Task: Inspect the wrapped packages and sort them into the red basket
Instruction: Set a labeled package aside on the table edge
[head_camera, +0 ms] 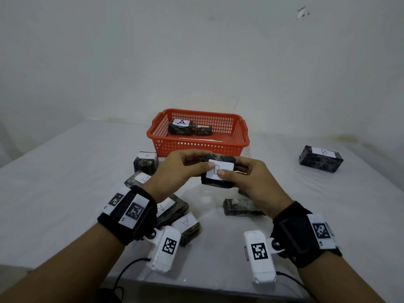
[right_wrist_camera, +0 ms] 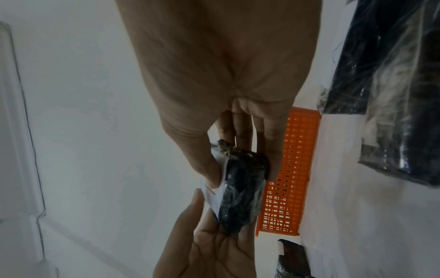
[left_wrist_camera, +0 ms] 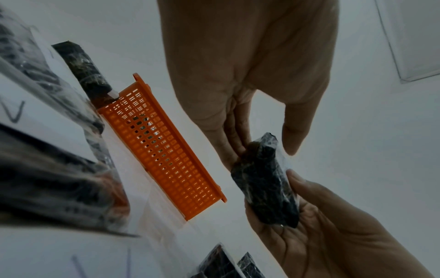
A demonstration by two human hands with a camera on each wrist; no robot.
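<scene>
Both hands hold one dark wrapped package [head_camera: 218, 173] with a white label above the table, just in front of the red basket [head_camera: 197, 147]. My left hand [head_camera: 181, 167] grips its left end, thumb on the label. My right hand [head_camera: 244, 178] grips the right end, thumb on the label too. The wrist views show the same package [left_wrist_camera: 266, 184] [right_wrist_camera: 240, 190] pinched between thumbs and fingers of both hands. Inside the basket lie a package labelled A [head_camera: 181, 127] and a smaller one [head_camera: 203, 129].
Several packages labelled A lie on the white table at the left [head_camera: 146, 161] and under my left wrist [head_camera: 185, 226]. Another dark package [head_camera: 240, 207] lies below my right hand. A package labelled B [head_camera: 321, 158] sits far right. A white wall stands behind the basket.
</scene>
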